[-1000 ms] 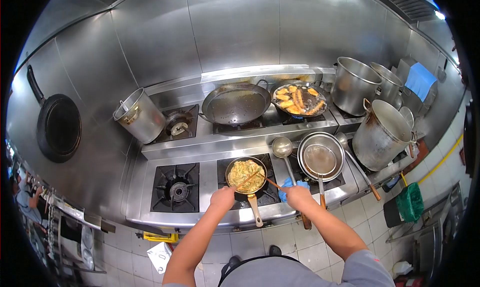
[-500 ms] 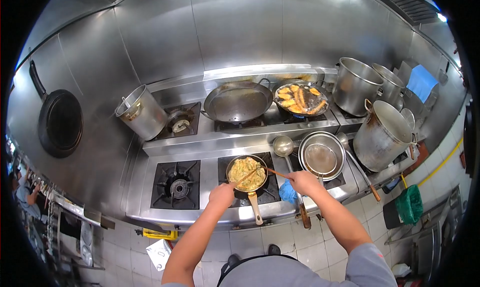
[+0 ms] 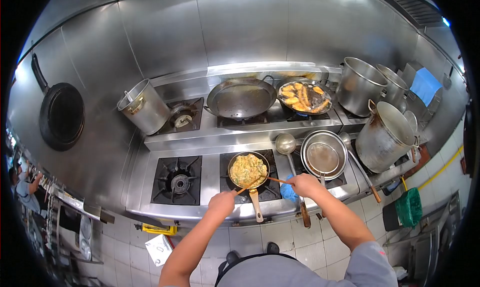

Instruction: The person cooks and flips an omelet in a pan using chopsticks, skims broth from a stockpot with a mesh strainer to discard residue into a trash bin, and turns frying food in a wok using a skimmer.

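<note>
A small frying pan [image 3: 255, 203] with a pale handle sits on the front middle burner, holding a yellow egg mixture [image 3: 247, 170]. My left hand [image 3: 221, 205] is closed on one wooden stick [image 3: 248, 186], left of the pan handle. Closed on another wooden stick [image 3: 278, 180] is my right hand [image 3: 306, 185], right of the pan. Both sticks reach the mixture's lower edge, their tips near each other. Just below my right hand are a blue cloth [image 3: 288, 191] and a ladle [image 3: 286, 143] with a wooden handle.
Behind are an empty wide pan [image 3: 241, 99] and a pan of frying pieces [image 3: 304, 97] in oil. Strainers [image 3: 324, 156], a second ladle [image 3: 361, 167] and a tall pot [image 3: 382, 137] stand right. Another pot [image 3: 144, 107] leans left. A person [image 3: 27, 189] is far left.
My right hand rose from beside the blue cloth, then shifted slightly right. The stick tips moved from over the mixture to its lower edge. The view shifted slightly.
</note>
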`<state>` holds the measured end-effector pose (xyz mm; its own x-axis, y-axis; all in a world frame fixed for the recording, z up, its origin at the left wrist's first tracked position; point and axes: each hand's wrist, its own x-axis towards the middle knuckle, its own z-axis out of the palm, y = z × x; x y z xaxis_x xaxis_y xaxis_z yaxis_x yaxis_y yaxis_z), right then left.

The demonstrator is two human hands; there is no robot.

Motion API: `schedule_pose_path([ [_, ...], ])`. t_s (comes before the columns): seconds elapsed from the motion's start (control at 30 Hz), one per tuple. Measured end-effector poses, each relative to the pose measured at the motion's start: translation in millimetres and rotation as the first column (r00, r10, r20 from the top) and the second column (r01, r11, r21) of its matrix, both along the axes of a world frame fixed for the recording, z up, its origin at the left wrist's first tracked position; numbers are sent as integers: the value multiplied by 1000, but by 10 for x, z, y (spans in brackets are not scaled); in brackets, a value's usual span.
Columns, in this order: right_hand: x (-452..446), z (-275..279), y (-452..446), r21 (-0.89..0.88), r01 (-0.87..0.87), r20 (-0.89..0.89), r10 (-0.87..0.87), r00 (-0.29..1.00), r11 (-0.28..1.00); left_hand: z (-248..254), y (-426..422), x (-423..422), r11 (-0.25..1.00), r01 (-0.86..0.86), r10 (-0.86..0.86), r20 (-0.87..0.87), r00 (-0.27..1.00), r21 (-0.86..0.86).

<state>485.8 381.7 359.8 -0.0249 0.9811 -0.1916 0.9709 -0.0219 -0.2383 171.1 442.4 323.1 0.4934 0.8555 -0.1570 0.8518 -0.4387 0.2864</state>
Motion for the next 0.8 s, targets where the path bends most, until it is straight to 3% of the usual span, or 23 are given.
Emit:
schedule_pose_path([
  [0.17, 92, -45, 103, 17, 20, 40, -20, 999, 1000, 7, -9, -127, 1000, -1, -1, -69, 998, -31],
  [0.43, -120, 199, -26, 41, -4, 79, 1, 997, 999, 161, -184, -258, 999, -46, 46, 31, 998, 16],
  [0.63, -66, -37, 123, 22, 0, 59, -1, 998, 1000, -136, 37, -268, 997, -81, 81, 11, 997, 14],
  [0.73, -126, 324, 104, -11, 14, -20, -15, 1000, 1000, 67, 2, -299, 995, -93, 92, 26, 995, 27],
  [0.8, -231, 211, 173, 55, 54, -67, -50, 996, 997, 144, 64, -225, 994, -103, 101, 30, 994, 48],
])
